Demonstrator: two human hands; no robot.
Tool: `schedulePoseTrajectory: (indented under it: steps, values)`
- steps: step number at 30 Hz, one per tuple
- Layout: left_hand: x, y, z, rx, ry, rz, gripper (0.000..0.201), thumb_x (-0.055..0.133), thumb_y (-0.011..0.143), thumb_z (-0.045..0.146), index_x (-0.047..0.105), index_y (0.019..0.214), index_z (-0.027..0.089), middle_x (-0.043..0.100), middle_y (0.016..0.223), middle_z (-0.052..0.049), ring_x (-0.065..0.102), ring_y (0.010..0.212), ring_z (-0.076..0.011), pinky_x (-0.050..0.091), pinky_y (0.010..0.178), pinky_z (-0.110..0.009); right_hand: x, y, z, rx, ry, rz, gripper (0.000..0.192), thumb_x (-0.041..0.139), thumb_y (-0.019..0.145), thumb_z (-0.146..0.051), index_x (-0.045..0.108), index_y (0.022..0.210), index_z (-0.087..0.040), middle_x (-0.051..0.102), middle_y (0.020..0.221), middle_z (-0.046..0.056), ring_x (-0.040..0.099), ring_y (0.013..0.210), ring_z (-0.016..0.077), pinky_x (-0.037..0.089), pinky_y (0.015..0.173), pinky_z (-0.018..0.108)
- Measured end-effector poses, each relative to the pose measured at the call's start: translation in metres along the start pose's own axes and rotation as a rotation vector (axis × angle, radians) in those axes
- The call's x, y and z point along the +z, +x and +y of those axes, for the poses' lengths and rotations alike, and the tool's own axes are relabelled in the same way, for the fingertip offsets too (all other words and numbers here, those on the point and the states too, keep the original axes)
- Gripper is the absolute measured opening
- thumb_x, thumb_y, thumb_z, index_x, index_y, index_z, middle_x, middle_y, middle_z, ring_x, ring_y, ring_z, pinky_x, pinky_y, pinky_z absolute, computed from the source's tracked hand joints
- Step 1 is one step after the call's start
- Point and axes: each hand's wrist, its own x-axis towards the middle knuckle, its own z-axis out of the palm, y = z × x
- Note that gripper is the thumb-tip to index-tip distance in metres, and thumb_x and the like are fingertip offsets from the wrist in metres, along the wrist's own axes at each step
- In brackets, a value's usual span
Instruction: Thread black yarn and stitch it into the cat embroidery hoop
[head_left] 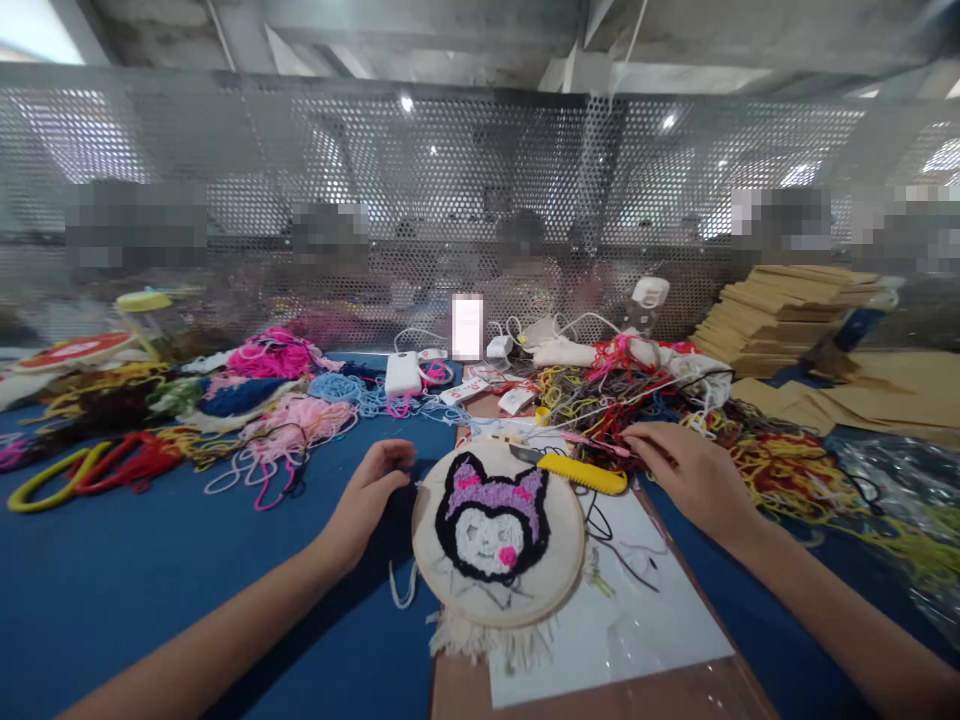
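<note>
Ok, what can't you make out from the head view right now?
- Right hand: its fingertips sink into the yarn tangle, so a grip cannot be told.
- Left hand: fingers curl at the embroidery hoop rim; contact unclear.
- Tags: print too small.
- People behind the mesh screen: blurred.
- Plastic bag: cut off by the right edge.

Bright, even light falls from overhead ceiling lamps that show as white spots through the grey perforated metal screen [480,190], and it leaves only soft, short shadows on the blue-covered bench [150,580] beneath the forearms and beside the round wooden embroidery hoop [498,535]. The wide lens bows the screen's top edge and stretches the corners, where the crumpled clear plastic sheet [900,500] at the right catches glare. The near bench is sharp, while everything behind the screen is hazy, with several pixelated patches.
</note>
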Motion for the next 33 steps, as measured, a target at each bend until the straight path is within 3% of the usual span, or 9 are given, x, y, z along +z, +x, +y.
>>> schedulePoseTrajectory:
  steps: [4, 7, 14, 18, 23, 29, 33]
  values:
    - [0.002, 0.000, 0.001, -0.005, 0.014, -0.023, 0.031, 0.054, 0.061, 0.019, 0.054, 0.092, 0.021, 0.058, 0.099, -0.003, 0.052, 0.102, -0.0215, 0.036, 0.092, -0.033, -0.010, -0.004, 0.003, 0.143, 0.121, 0.081, 0.018, 0.045, 0.087, -0.029, 0.058, 0.095, -0.021, 0.068, 0.086, 0.002, 0.064, 0.072, 0.0158, 0.046, 0.064, 0.025]
    - [0.002, 0.000, 0.002, 0.000, 0.028, -0.028, 0.030, 0.055, 0.061, 0.019, 0.053, 0.091, 0.021, 0.057, 0.099, -0.003, 0.051, 0.103, -0.0223, 0.036, 0.093, -0.034, -0.012, -0.004, 0.006, 0.208, 0.194, 0.058, 0.017, 0.046, 0.086, -0.031, 0.056, 0.095, -0.022, 0.067, 0.081, 0.002, 0.065, 0.066, 0.0154, 0.047, 0.060, 0.024]
    - [0.002, -0.003, 0.005, 0.008, 0.038, -0.025, 0.028, 0.055, 0.062, 0.017, 0.056, 0.089, 0.022, 0.059, 0.096, -0.003, 0.052, 0.101, -0.0226, 0.037, 0.091, -0.035, 0.001, -0.004, 0.003, 0.290, 0.504, -0.223, 0.020, 0.036, 0.089, -0.034, 0.051, 0.088, -0.021, 0.064, 0.067, 0.001, 0.060, 0.054, 0.0152, 0.046, 0.056, 0.027]
    - [0.003, -0.006, 0.007, 0.012, 0.054, -0.029, 0.026, 0.056, 0.062, 0.017, 0.059, 0.087, 0.022, 0.061, 0.094, -0.003, 0.053, 0.099, -0.0234, 0.038, 0.089, -0.035, 0.014, -0.006, -0.006, 0.234, 0.508, -0.341, 0.021, 0.037, 0.088, -0.034, 0.055, 0.086, -0.022, 0.055, 0.055, -0.003, 0.056, 0.052, 0.0154, 0.043, 0.052, 0.026]
    - [0.001, -0.004, 0.006, 0.024, 0.094, -0.025, 0.023, 0.055, 0.062, 0.017, 0.060, 0.084, 0.023, 0.060, 0.091, -0.003, 0.052, 0.097, -0.0233, 0.036, 0.088, -0.034, 0.016, -0.006, -0.007, 0.247, 0.490, -0.342, 0.019, 0.040, 0.086, -0.031, 0.056, 0.082, -0.022, 0.059, 0.063, -0.001, 0.057, 0.058, 0.0161, 0.045, 0.056, 0.028]
    - [-0.001, -0.003, 0.003, 0.039, 0.114, -0.046, 0.024, 0.053, 0.063, 0.016, 0.059, 0.085, 0.022, 0.060, 0.092, -0.003, 0.052, 0.097, -0.0221, 0.035, 0.088, -0.033, 0.011, -0.007, 0.005, 0.368, 0.713, -0.345, 0.023, 0.043, 0.085, -0.039, 0.055, 0.089, -0.020, 0.065, 0.075, 0.003, 0.063, 0.068, 0.0165, 0.051, 0.067, 0.031]
    - [0.001, -0.004, 0.005, 0.061, 0.111, -0.028, 0.024, 0.053, 0.062, 0.015, 0.060, 0.083, 0.022, 0.059, 0.090, -0.003, 0.052, 0.096, -0.0224, 0.036, 0.087, -0.033, 0.003, -0.001, 0.009, 0.433, 0.844, -0.262, 0.024, 0.050, 0.082, -0.043, 0.054, 0.088, -0.019, 0.066, 0.079, 0.005, 0.064, 0.071, 0.0171, 0.053, 0.070, 0.032]
